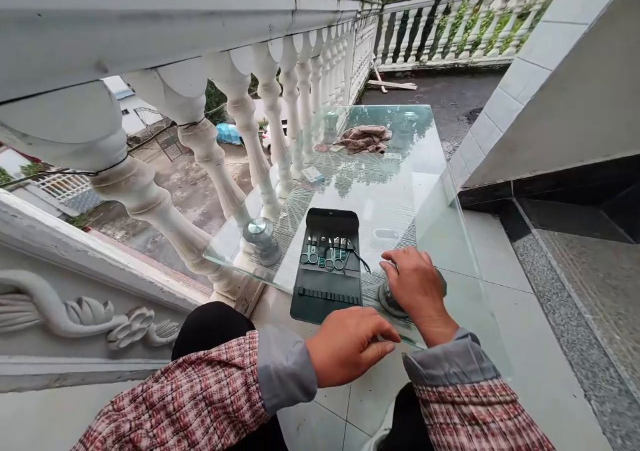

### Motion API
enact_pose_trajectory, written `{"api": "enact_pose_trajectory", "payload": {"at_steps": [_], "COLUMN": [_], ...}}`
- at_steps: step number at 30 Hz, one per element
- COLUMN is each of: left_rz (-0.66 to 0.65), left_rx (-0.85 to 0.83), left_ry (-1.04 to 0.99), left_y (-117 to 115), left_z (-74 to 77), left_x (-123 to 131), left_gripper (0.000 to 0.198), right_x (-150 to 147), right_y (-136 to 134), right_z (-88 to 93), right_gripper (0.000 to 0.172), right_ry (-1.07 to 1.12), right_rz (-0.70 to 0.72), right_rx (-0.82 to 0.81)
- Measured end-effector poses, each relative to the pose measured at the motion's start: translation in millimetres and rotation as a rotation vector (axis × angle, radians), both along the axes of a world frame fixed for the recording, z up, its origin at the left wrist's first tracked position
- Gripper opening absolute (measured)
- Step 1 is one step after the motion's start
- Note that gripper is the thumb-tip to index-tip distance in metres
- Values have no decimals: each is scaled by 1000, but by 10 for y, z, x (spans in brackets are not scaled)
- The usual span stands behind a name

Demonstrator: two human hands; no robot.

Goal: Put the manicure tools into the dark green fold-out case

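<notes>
A dark manicure case (327,281) lies unfolded on the glass table (280,278). Small scissors (309,258) and several other metal grooming tools sit in its upper row, while the lower row of loops (330,296) looks bare. My left hand (350,346) hovers by the near edge of the table, just below the case, thumb and fingers apart with nothing visible between them. To the right of the case is my right hand (415,288), above a round table leg mount; its fingers are loosely bent and apart, and no held object shows.
Toward the far end of the table lies a crumpled brown cloth (365,139). A small light-blue box (313,175) rests near the left side. White balusters (255,151) run along the left, and a tiled stair wall (520,91) stands at right.
</notes>
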State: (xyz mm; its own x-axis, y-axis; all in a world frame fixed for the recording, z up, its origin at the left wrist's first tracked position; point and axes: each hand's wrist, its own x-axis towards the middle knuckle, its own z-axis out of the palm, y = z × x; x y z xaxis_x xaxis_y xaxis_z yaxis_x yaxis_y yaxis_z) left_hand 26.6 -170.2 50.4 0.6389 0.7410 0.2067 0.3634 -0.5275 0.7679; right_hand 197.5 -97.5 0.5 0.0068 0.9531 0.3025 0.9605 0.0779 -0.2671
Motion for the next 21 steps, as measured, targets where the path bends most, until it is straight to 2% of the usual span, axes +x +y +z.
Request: {"api": "enact_pose_trajectory", "payload": {"at_steps": [5, 9, 13, 16, 21], "left_rz": [-125, -175, -310, -331, -384], "left_rx": [324, 357, 411, 454, 807], "left_ry": [191, 236, 204, 129, 191], "left_y": [380, 578, 633, 650, 716], "left_z": [-165, -375, -481, -534, -775], "left_x": [-103, -127, -186, -227, -231], "left_gripper": [13, 13, 21, 27, 21], "right_x": [-278, -394, -442, -438, -374], "right_y": [101, 178, 242, 269, 259], "right_z": [58, 70, 48, 34, 42], "right_gripper": [16, 16, 13, 15, 17], "right_ry": [0, -122, -159, -137, -36], "right_rz": [24, 3, -9, -9, 17], "right_rx": [-82, -178, -202, -196, -249]}}
